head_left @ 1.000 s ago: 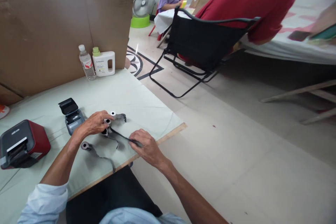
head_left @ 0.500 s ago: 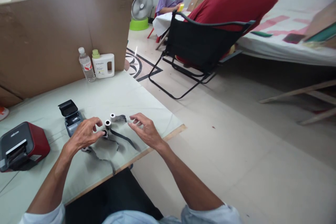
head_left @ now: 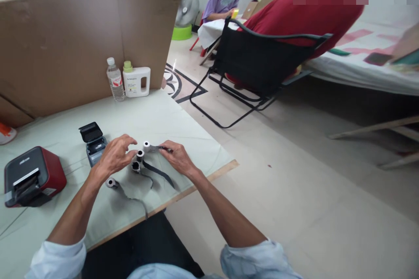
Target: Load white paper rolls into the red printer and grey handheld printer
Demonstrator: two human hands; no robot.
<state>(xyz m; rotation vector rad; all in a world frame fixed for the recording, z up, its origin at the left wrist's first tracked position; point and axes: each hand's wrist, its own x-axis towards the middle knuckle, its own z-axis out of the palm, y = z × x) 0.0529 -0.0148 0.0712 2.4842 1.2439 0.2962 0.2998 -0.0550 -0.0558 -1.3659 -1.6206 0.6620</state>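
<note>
The right hand point(head_left: 176, 158) has its grip pinched together on the loose tail of the far roll point(head_left: 146, 145), which lies on the bench point(head_left: 183, 133). The left hand point(head_left: 114, 159) rests curled, fingers apart, against the middle roll point(head_left: 140, 155). To wind neatly, the tail likely needs steady tension while the roll is braced. A third roll point(head_left: 111, 182) lies nearer the edge.

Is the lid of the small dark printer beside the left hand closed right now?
No, the small dark printer stands with its lid flipped up and open, just behind the left hand.
</note>
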